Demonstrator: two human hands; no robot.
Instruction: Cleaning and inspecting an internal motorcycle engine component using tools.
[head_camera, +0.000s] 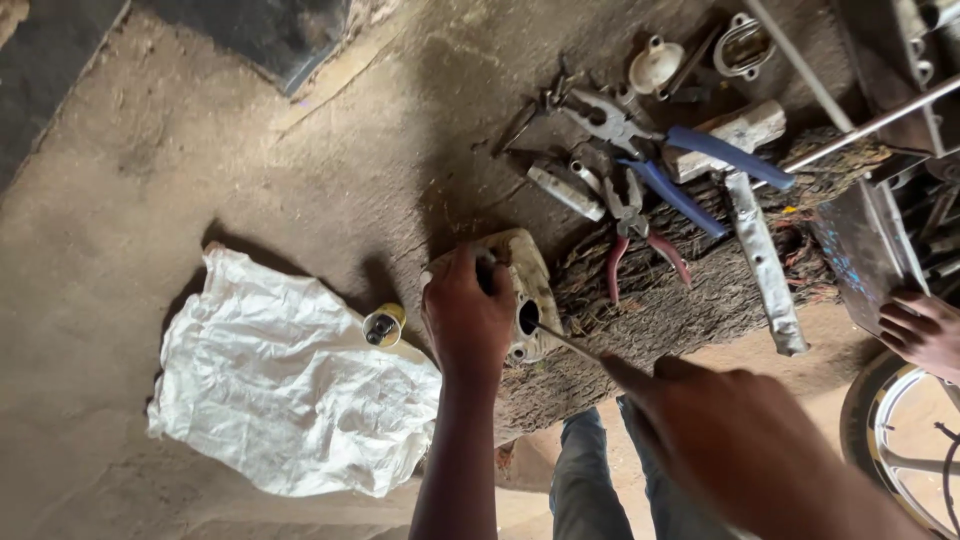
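Head view: your left hand (465, 315) grips the metal casing (525, 290) at the log's (660, 300) edge; right hand (730, 430) clenches a thin rod (565, 342); white sack (285, 385) lies left.

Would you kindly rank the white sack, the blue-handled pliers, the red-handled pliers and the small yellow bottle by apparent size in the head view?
1. White sack, by far the largest.
2. Blue-handled pliers.
3. Red-handled pliers.
4. Small yellow bottle, the smallest.
All lie at a similar distance from the camera, so the order seems reliable.

Dim, soft daylight covers the scene. The white sack (290, 385) is brightest and casts a dark shadow along its upper edge. Nearer than the sack, the right hand (745, 440) blurs.
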